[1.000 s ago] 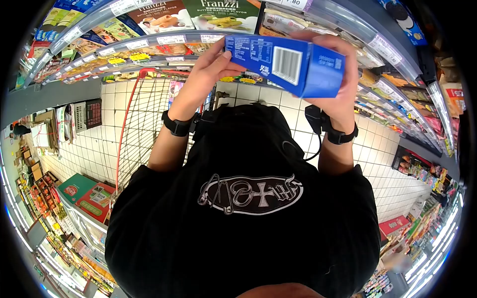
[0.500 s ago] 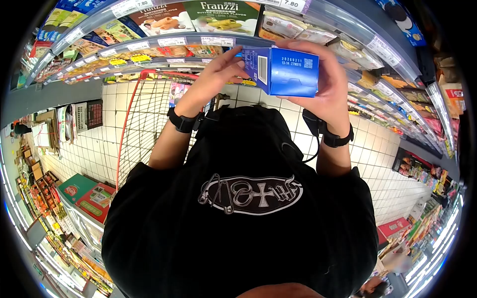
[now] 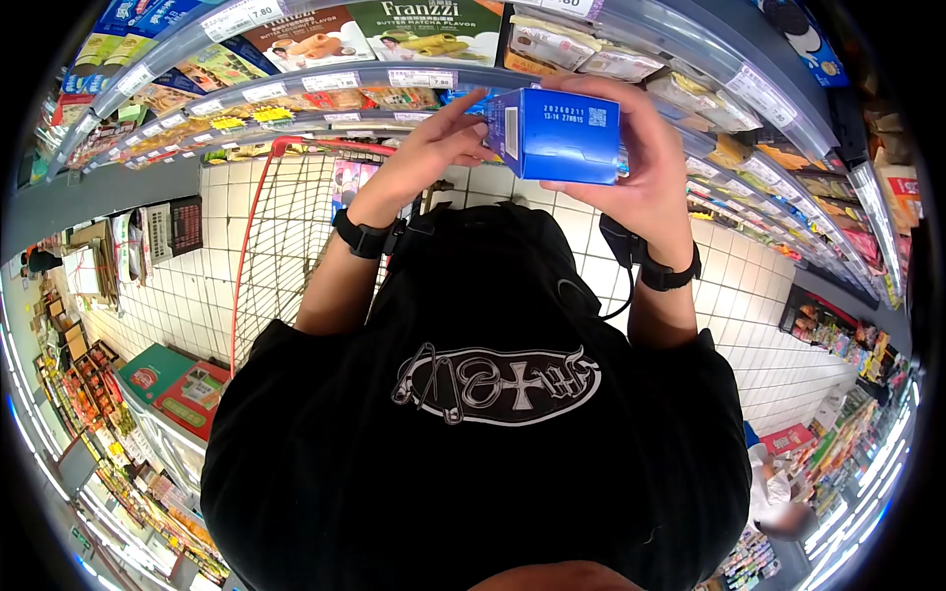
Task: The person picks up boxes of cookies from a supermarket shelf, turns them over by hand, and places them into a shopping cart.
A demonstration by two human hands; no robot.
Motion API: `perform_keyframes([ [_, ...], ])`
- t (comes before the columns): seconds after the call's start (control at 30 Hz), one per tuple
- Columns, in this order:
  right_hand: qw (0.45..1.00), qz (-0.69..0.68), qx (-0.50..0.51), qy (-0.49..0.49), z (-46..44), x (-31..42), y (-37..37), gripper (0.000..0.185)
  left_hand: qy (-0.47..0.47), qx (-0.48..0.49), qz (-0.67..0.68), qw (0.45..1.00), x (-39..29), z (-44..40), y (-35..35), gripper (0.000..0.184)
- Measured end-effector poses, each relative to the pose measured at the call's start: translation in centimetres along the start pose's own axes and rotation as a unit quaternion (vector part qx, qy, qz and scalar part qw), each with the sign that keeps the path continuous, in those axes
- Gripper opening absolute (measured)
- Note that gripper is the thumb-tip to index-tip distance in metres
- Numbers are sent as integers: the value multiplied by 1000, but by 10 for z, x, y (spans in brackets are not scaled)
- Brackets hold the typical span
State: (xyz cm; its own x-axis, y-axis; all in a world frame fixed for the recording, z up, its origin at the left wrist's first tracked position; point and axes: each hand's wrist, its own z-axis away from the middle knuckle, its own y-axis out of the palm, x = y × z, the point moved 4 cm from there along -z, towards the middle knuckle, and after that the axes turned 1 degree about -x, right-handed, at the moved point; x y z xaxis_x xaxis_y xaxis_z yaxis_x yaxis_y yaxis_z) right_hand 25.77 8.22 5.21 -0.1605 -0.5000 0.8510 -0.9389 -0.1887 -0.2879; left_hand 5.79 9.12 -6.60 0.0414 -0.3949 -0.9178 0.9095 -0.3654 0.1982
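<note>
A blue box (image 3: 567, 138) is held up in front of the shelves, its end panel with a printed date and a square code facing the camera. My right hand (image 3: 645, 163) wraps round its right side, thumb below and fingers over the top. Beside the box's left side is my left hand (image 3: 434, 158), fingers apart, its fingertips at or very near the far left edge; whether they touch is unclear. Part of a barcode shows on the narrow left face. Both wrists wear black straps.
Shelves (image 3: 394, 77) of packaged snacks curve across the front and right, with green and brown Franzzi boxes (image 3: 429, 34). A red-edged shopping cart (image 3: 281, 236) stands front left. Cartons (image 3: 89, 266) are stacked far left. Another person (image 3: 774, 492) is at the lower right.
The blue box has turned from its long barcode side to its end panel and shifted left. My left fingers have loosened from it. The other person has come further into view.
</note>
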Motion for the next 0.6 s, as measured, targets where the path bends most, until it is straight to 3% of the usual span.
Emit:
perform_keyframes([
  [0.1,1000,-4,15,-3,-3,-3,5,60,-2,19,-23,1000,-2,3,-2,64],
  [0.2,998,-12,64,12,-4,-8,11,60,93,95,-140,981,-2,9,-9,80],
  [0.23,992,-9,124,19,-5,-10,16,60,93,85,-132,983,1,10,-15,80],
  [0.3,975,-40,219,18,-10,-11,33,57,181,142,-246,942,-10,22,-17,86],
  [0.43,932,-55,355,-50,-24,-18,75,56,109,138,-213,961,8,44,-49,83],
  [0.53,893,-149,416,88,-32,-37,113,63,49,85,-142,985,34,71,-76,69],
  [0.57,892,-145,417,93,-34,-47,126,65,46,56,-112,991,38,83,-81,62],
  [0.6,882,-160,427,124,-36,-55,140,67,25,24,-128,991,53,91,-91,67],
])
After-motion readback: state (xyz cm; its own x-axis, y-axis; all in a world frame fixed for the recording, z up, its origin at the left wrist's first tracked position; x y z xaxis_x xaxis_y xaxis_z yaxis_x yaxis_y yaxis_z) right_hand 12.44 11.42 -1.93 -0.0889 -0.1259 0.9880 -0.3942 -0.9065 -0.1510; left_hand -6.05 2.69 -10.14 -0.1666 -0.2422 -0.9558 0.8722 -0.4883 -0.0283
